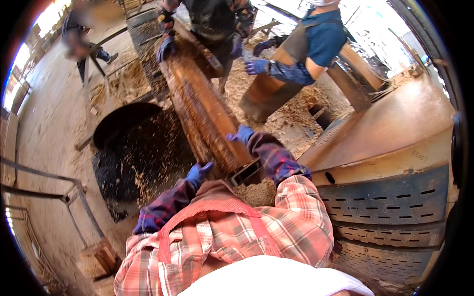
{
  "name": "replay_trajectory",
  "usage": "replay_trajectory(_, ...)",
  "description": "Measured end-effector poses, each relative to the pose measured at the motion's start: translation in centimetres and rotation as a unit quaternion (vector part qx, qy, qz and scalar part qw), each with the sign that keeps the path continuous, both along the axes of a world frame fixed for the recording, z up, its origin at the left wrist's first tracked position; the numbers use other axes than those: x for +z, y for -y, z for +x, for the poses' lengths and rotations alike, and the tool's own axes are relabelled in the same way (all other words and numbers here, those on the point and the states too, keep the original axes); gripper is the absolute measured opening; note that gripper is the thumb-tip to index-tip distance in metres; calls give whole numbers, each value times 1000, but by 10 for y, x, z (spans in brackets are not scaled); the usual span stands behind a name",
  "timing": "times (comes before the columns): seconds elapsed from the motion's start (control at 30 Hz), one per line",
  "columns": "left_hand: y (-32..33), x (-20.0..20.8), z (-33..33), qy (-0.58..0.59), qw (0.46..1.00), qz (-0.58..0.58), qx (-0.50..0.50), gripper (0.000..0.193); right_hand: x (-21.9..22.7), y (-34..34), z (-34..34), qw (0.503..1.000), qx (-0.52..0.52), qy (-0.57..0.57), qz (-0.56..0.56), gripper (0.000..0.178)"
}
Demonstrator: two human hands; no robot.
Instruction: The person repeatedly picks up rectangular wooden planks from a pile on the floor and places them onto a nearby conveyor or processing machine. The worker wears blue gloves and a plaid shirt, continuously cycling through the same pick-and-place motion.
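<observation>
Sawdusty floor [294, 123], scribbled panel [395, 159], hands [199, 174] [242, 134] at timber [210, 116]

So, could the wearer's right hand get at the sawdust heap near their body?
Probably yes: the sawdust heap lies close by with nothing visible over it, though the right hand , apparently on the wooden slab , must draw back.

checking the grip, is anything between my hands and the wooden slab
Nothing visible beyond the blue-purple gloves. The left hand is at the near left edge of the wooden slab, the right hand at its right edge. A co-worker's hand is at the far end, clear of both.
</observation>
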State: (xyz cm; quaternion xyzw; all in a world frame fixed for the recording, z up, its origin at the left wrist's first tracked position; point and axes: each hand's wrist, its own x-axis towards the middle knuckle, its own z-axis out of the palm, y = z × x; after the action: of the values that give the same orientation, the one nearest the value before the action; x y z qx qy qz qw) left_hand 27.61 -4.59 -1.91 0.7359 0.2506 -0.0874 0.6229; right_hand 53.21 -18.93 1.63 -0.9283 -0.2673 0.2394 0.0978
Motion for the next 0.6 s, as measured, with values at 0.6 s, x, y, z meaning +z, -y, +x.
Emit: replay_trajectory(0.6,42,-10,-147,10,946,-323,-30,48,-44,-62,-60,966,-42,-93,237,105)
